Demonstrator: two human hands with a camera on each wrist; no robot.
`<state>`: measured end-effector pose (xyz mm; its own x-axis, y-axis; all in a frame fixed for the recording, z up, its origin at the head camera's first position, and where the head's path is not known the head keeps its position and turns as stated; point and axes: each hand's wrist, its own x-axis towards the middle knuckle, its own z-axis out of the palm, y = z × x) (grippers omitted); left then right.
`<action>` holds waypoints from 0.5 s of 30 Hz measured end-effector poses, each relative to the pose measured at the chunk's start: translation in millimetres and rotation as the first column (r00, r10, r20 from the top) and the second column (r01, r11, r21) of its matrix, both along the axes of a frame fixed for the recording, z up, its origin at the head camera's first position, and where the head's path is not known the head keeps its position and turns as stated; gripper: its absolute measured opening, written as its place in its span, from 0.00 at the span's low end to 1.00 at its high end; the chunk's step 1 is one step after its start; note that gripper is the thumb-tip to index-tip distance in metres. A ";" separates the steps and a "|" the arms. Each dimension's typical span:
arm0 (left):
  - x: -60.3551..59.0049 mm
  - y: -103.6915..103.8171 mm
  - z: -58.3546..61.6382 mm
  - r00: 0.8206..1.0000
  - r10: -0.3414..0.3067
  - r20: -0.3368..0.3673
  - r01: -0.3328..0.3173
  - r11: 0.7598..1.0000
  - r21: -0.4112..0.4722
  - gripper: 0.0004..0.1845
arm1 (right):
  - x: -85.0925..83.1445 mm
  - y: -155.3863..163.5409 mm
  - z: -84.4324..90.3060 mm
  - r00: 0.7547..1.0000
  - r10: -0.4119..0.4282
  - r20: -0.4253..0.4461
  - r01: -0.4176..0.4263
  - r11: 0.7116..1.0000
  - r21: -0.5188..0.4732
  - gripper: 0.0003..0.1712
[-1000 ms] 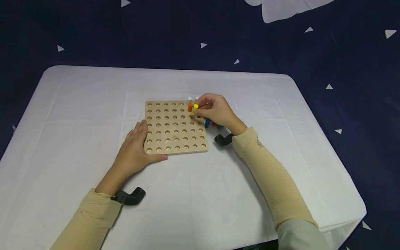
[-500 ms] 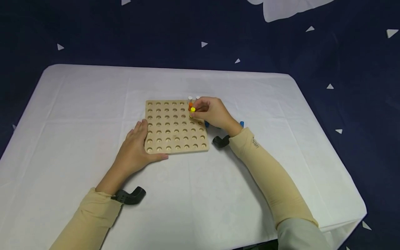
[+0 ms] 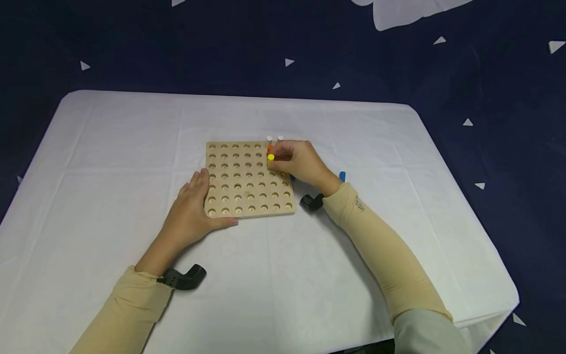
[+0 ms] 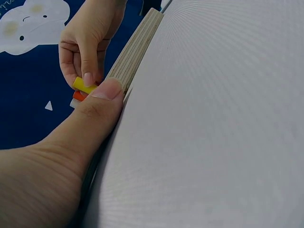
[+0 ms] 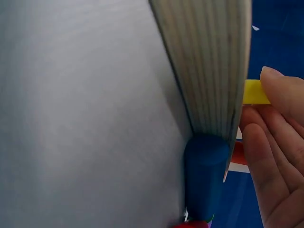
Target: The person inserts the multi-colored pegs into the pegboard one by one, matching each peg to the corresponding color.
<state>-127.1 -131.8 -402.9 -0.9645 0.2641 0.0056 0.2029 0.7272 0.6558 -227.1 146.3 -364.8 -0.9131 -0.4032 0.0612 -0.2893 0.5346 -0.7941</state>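
Observation:
A wooden pegboard (image 3: 243, 191) with rows of round holes lies on the table. My left hand (image 3: 187, 206) rests at its near left corner, fingers straight along the left side and thumb along the near edge. With thumb and fingers, my right hand (image 3: 305, 160) pinches a yellow peg (image 3: 271, 158), upright over the board's right part. In the right wrist view the yellow peg (image 5: 255, 92) meets the board's face; how deep it sits cannot be told. Just behind stands an orange peg (image 3: 270, 147), partly covered by the fingers. Two white pegs (image 3: 268, 139) stand at the far edge.
Against the board's right side lies a blue peg (image 5: 206, 175), with something red (image 5: 190, 225) beyond it. Another blue peg (image 3: 342, 176) shows past the right wrist. White cloth covers the table (image 3: 132, 147); a dark blue star-patterned sheet (image 3: 221, 54) lies behind.
My right hand has brought the yellow peg slightly left and nearer, from beside the orange peg to in front of it. A blue peg now shows past the right wrist. The left hand stays put.

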 end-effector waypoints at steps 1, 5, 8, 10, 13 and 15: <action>-0.1 0.0 -0.1 1.000 0.000 0.000 0.000 1.000 0.001 0.76 | 0.3 -0.1 0.1 1.000 -0.002 -0.003 0.002 1.000 0.004 0.10; -0.3 0.0 -0.1 1.000 0.001 0.003 -0.001 1.000 0.006 0.76 | 1.3 -0.3 0.6 1.000 -0.010 -0.021 0.010 0.999 0.033 0.12; -0.2 -0.1 0.0 1.000 0.002 0.004 -0.002 1.000 0.004 0.76 | 1.2 -0.7 2.2 1.000 -0.017 -0.026 0.018 0.998 0.064 0.12; -0.4 0.0 -0.1 1.000 0.002 0.004 -0.002 1.000 0.002 0.77 | 1.3 -1.3 4.3 0.999 -0.023 -0.029 0.026 0.996 0.088 0.12; -0.4 -0.1 -0.4 1.000 0.001 0.005 -0.001 1.000 -0.002 0.77 | 2.5 -2.9 8.0 0.999 -0.028 -0.032 0.032 0.991 0.130 0.12; -0.5 -0.1 -0.5 1.000 0.002 0.007 -0.002 1.000 -0.004 0.77 | 3.8 -4.0 10.2 0.999 -0.021 -0.040 0.027 0.986 0.162 0.13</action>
<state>-127.6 -131.8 -403.4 -0.9650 0.2621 -0.0024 0.1968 0.7305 0.6540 -223.3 142.3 -354.6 -0.9210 -0.3884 0.0314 -0.3028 0.6627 -0.6849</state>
